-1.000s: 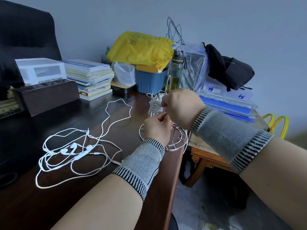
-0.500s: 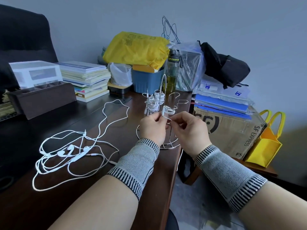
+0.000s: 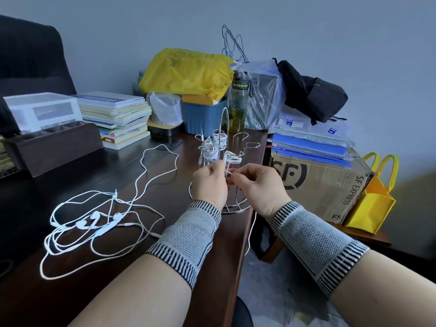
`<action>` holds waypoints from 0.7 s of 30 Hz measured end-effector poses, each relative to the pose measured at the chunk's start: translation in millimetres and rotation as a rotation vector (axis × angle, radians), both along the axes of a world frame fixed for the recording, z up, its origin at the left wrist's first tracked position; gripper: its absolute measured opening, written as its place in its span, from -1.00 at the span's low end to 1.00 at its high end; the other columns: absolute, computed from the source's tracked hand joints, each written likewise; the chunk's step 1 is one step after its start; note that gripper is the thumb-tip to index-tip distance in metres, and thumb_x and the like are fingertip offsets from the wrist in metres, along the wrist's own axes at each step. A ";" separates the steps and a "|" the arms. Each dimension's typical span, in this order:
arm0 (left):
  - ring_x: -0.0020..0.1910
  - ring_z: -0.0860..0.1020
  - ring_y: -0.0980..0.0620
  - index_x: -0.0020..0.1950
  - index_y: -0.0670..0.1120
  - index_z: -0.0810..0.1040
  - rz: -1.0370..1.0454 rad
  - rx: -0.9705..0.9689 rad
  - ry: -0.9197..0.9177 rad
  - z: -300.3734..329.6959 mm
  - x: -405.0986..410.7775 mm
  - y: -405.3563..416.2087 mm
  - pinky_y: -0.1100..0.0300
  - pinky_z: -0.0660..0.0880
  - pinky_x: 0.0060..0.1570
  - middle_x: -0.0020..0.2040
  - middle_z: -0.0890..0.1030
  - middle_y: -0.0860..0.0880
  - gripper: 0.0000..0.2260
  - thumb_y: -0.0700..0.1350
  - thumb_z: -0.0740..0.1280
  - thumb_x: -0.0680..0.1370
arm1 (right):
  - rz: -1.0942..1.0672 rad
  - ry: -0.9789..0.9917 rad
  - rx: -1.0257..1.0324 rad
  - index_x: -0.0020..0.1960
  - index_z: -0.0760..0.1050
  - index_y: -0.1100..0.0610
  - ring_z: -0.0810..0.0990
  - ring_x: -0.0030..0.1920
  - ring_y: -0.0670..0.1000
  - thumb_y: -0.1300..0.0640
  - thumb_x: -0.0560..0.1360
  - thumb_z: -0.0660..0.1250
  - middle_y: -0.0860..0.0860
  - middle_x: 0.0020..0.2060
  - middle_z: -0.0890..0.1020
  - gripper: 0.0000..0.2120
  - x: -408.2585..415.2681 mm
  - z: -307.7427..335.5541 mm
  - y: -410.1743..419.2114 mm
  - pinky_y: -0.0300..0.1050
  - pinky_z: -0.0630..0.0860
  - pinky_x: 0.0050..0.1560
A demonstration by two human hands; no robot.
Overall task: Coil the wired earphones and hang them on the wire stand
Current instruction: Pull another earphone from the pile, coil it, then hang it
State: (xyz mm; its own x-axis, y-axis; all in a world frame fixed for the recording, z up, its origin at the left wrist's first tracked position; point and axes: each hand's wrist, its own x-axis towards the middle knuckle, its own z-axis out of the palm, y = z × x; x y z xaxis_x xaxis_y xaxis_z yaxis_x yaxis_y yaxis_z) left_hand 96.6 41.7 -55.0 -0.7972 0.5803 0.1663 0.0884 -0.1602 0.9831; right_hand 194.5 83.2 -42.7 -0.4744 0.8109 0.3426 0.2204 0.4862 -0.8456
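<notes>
hidden: left hand (image 3: 210, 182) and right hand (image 3: 256, 184) are blocking the lower half of the wire stand (image 3: 236, 206); the fingertips are overlapping the cable, so the exact grip is hard to read.
cut off: a strand of cable is dropping past the table (image 3: 118, 291) edge under the right wrist, its end is not showing.
left hand: fingers are curling, pinching the white earphone cord (image 3: 226, 172) at its top end.
right hand: thumb and forefinger are pinching the same cord, just beside the left hand.
task item: the held earphones are sitting in front of the stand; a small white loop (image 3: 233, 159) is hanging on one prong, coiled sets (image 3: 212, 147) are crowding the prongs behind.
loose earphones (image 3: 94, 223): lying tangled on the table, well left of the stand.
table: dark wood, carrying a stack of books (image 3: 118, 116), a blue bin (image 3: 203, 116), a yellow bag (image 3: 188, 72).
room: a cardboard box (image 3: 330, 185) and yellow tote (image 3: 372, 208) are sitting on the right against a grey wall.
</notes>
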 end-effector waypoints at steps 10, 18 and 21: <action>-0.39 0.42 -0.03 -0.43 -0.18 0.44 -0.016 -0.029 0.078 3.8 2.8 -6.1 -0.10 0.56 -0.25 -0.48 0.46 -0.19 -0.62 0.10 0.24 0.42 | -0.006 -0.118 0.329 -0.13 0.66 0.02 0.53 -0.42 -0.20 0.13 0.47 0.41 -0.16 -0.38 0.62 -0.94 8.5 -5.4 -4.2 -0.27 0.47 -0.31; -0.58 0.40 0.21 -0.54 -0.02 0.43 -0.009 -0.043 0.185 2.8 1.4 -8.9 0.32 0.32 -0.47 -0.64 0.43 0.14 -0.55 -0.12 0.27 0.57 | 0.052 -0.102 0.599 -0.03 0.68 0.12 0.68 -0.17 -0.05 0.18 0.42 0.36 -0.03 -0.11 0.72 -0.84 11.0 -7.1 -13.9 -0.15 0.62 -0.11; -0.46 0.54 0.10 -0.47 -0.05 0.56 -0.017 -0.019 0.120 3.2 1.0 -10.4 0.24 0.51 -0.33 -0.49 0.61 0.11 -0.62 -0.15 0.22 0.55 | 0.087 -0.096 0.566 -0.12 0.68 0.16 0.64 -0.17 -0.15 0.24 0.41 0.40 -0.16 -0.08 0.67 -0.90 12.1 -9.2 -13.1 -0.45 0.51 -0.14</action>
